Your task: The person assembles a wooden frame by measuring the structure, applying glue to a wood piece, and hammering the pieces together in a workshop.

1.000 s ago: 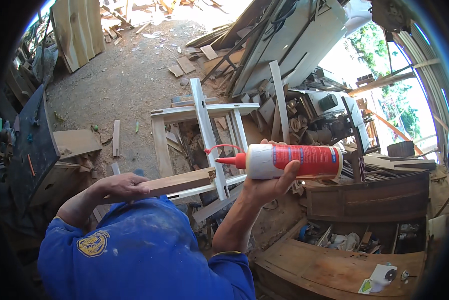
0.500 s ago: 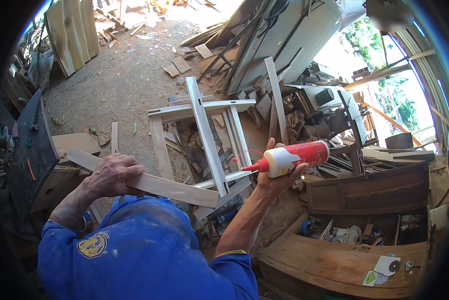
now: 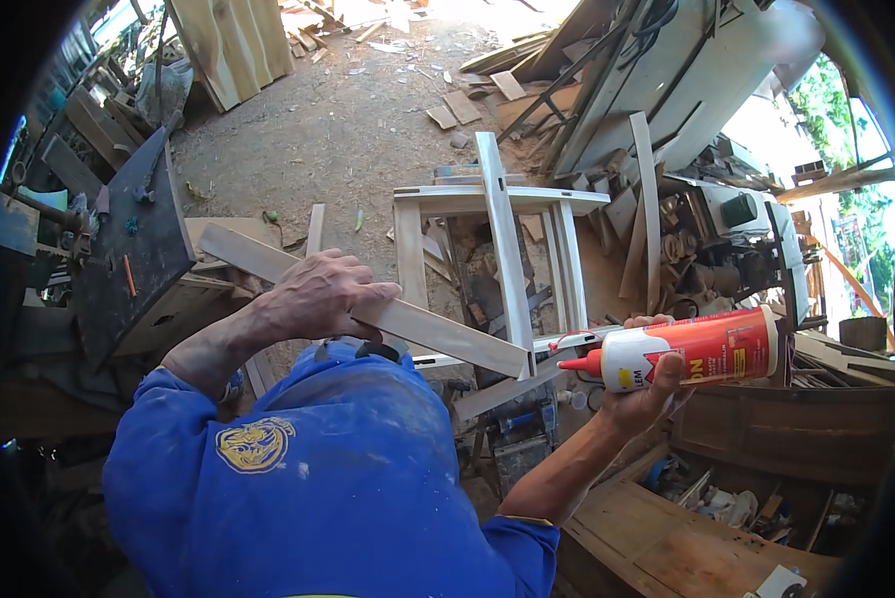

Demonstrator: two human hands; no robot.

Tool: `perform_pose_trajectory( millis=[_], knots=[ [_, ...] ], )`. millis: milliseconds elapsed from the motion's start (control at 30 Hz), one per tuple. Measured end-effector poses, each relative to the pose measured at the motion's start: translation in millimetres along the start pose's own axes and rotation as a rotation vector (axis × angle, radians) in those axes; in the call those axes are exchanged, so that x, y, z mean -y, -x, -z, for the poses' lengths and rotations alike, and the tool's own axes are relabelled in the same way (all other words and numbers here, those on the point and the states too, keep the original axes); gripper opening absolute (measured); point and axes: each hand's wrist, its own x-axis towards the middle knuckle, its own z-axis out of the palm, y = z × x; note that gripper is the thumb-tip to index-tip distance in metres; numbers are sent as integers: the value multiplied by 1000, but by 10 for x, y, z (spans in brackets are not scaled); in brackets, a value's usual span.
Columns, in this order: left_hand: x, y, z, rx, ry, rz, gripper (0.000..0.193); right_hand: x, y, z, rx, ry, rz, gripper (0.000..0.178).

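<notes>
My left hand [image 3: 323, 294] is closed over the middle of a flat wooden board [image 3: 447, 339], which slants down to the right in front of my body. In my right hand [image 3: 647, 389] lies a red and white glue bottle [image 3: 692, 351], tipped on its side. Its red nozzle points left, close to the right end of the board. Just beyond stands a pale wooden frame [image 3: 412, 264] with slots cut in its rails. A slotted wooden bar [image 3: 505, 254] lies across this frame, its near end by the board's end.
On the left is a dark tabletop [image 3: 133, 249] with an orange pencil [image 3: 129, 276]. An open wooden chest [image 3: 667, 523] holds clutter at the lower right. Large panels [image 3: 647, 90] lean at the back right beside a dusty machine [image 3: 736, 224]. Scrap wood [image 3: 460, 107] lies on the dirt floor.
The view has turned left, so the surroundings appear farther right. The glue bottle has come nearer to me, its nozzle now by the board's right end. Both hands keep their hold.
</notes>
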Motion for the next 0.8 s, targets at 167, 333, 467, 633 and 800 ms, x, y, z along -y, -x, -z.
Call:
perform_pose_trajectory(
  millis=[167,333,467,633,800],
  knots=[
    [-4,-19,-57,-34,36,-6,61,-138,155,-206,68,89,3,74],
    [-5,-11,-69,25,46,40,63,-248,184,-261,121,132,3,72],
    [-12,-20,-71,-22,42,19,64,-318,159,-220,123,178,6,77],
    [8,-42,-36,30,21,70,58,-377,138,-172,163,308,51,74],
    [35,-55,-16,33,41,74,60,-347,195,-159,129,337,-27,73]
  ],
)
